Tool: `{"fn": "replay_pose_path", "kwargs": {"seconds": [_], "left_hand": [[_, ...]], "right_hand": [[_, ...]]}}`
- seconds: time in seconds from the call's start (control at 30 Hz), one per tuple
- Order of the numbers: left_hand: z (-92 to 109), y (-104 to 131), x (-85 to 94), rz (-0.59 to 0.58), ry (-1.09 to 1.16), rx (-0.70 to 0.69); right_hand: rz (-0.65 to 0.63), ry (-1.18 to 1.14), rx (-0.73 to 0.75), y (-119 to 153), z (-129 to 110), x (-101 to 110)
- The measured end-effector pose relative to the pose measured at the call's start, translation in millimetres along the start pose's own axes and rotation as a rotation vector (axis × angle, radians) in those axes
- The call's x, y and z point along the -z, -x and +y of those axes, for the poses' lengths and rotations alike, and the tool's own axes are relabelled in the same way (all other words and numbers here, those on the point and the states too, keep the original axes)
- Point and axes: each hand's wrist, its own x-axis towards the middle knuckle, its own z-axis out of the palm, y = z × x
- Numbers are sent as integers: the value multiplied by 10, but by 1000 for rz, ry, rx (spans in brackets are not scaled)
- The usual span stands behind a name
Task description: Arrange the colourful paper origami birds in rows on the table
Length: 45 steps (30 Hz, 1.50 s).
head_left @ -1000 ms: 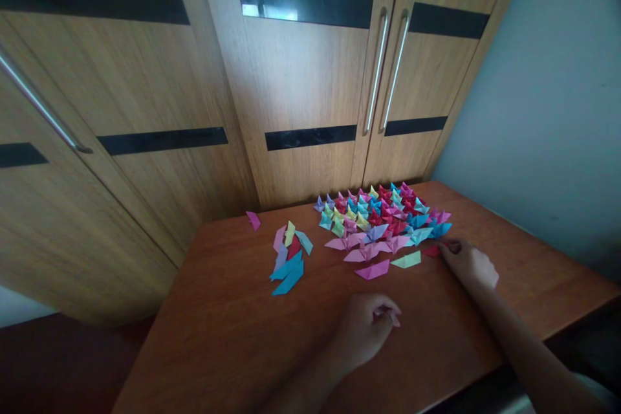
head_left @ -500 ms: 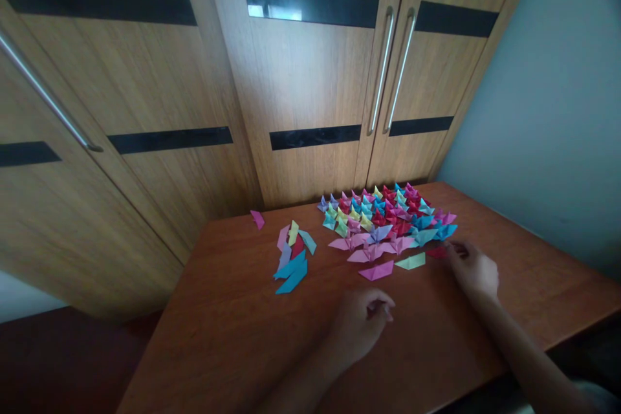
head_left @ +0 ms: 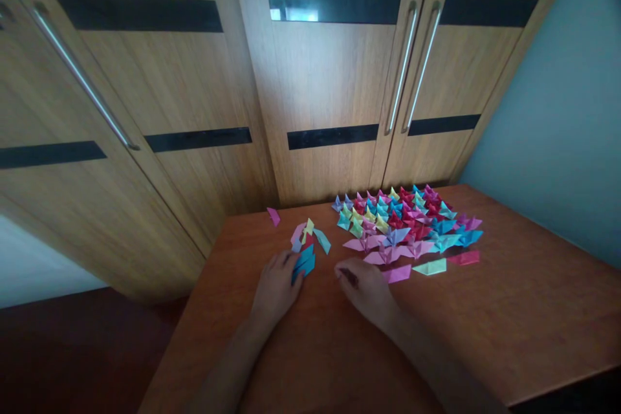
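Observation:
My left hand [head_left: 276,286] rests at the blue folded papers [head_left: 304,261], its thumb and fingertips around their left edge. My right hand [head_left: 365,286] hovers over the table with fingers curled; whether anything is between the fingertips is too small to tell. Behind the blue papers lie a yellow piece [head_left: 309,228], a pale blue piece [head_left: 322,240] and a pink piece [head_left: 297,234]. A magenta folded piece [head_left: 398,273], a pale green one [head_left: 431,267] and a red one [head_left: 464,258] form a row right of my right hand.
Many colourful folded paper figures [head_left: 395,237] stand in rows at the back right of the brown table [head_left: 533,297]. One magenta piece [head_left: 274,216] lies alone near the back left edge. Wooden cabinet doors [head_left: 330,77] rise behind the table.
My left hand has moved left to the blue papers. My right hand has left the red piece and moved left, near the middle. The view has shifted left.

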Motion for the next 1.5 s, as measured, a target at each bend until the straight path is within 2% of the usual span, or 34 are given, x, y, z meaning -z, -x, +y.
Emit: {"fn": "replay_pose_path", "kwargs": {"seconds": [0.17,0.3,0.5,0.6,0.77,0.97,1.13,1.27,1.33,1.43,1.5], "left_hand": [[-124,-3,51,31,-28,111],[-157,38,116,49,-35,183],[-72,70,235,43,-118,310],[-47,84,253,-3,-132,284],[-81,107,177,-72,-68,211],[-113,101,128,-14,-1,186],[-63,91,157,-33,197,146],[11,79,173,67,407,138],[62,71,158,88,579,205],[185,67,96,18,944,353],[302,70,38,-28,1126,400]], "right_hand": [[-73,45,-49,-21,9,-303],[-69,14,-40,29,43,-335],[-54,-57,-41,58,47,-314],[-58,-70,-51,56,42,-305],[-65,-62,-62,45,28,-290],[-58,-75,-63,42,29,-287],[-52,-81,-58,43,37,-287],[-35,-127,-72,35,32,-286],[-14,-174,-89,36,20,-272],[20,-283,-131,46,2,-239],[36,-383,-162,56,2,-224]]}}
